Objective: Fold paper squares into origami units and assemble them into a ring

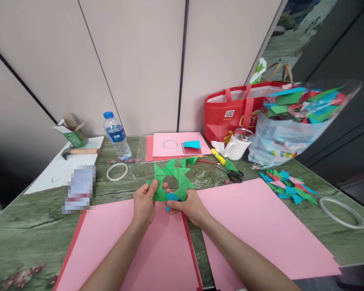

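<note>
Between my hands is an origami ring (181, 176) of folded green paper pieces with pointed tips and one blue piece (172, 197) at its lower edge. My left hand (145, 201) pinches the ring's left side, thumb on top. My right hand (189, 207) grips the lower right side, its thumb by the blue piece. The ring is held above the table, over the near edges of pink paper sheets (157, 246). Just behind it lie small green folded pieces (188, 161).
Black-handled scissors (235, 175), a yellow glue stick (218, 157) and a white mug (238, 146) stand or lie behind right. A bag of folded paper (294, 125) and loose pieces (286, 186) are at right. A water bottle (117, 137) and hammer (81, 151) are at left.
</note>
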The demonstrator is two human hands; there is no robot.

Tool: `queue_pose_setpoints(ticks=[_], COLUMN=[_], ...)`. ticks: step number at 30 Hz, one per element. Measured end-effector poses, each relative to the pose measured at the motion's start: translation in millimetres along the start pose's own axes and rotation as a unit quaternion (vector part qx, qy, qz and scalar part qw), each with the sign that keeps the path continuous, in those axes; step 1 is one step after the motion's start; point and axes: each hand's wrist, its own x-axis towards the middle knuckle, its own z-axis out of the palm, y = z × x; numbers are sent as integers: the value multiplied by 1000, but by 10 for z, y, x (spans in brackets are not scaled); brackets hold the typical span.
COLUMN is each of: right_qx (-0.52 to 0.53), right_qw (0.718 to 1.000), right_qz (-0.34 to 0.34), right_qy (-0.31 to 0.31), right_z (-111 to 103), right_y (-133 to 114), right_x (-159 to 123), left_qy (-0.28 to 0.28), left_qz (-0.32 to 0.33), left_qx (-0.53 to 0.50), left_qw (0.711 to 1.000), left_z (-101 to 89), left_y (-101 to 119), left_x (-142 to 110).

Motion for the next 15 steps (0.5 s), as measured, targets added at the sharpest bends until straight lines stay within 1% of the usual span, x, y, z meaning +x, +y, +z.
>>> queue_pose_setpoints(ticks=[2,4,6,11,15], right_qx=[1,8,16,8,-47], right_qw=[1000,1000,1000,999,998], right_qz=[4,10,13,33,41], right_qy=[-7,-9,-8,-25,-5], right_z=[-29,-57,-77,-104,-123], right_y=[-4,4,14,32,62], right_x=[16,30,41,61,82], left_qy=[-18,-59,-83,-51,-57], left_qz=[16,5,-14,-28,-16], left_qx=[-3,19,50,83,135], left_qw=[1000,998,995,995,989], left_z=[0,-6,-12,-28,-35], left_y=[12,9,-12,-47,-31], left_x=[-7,-8,-7,3,3])
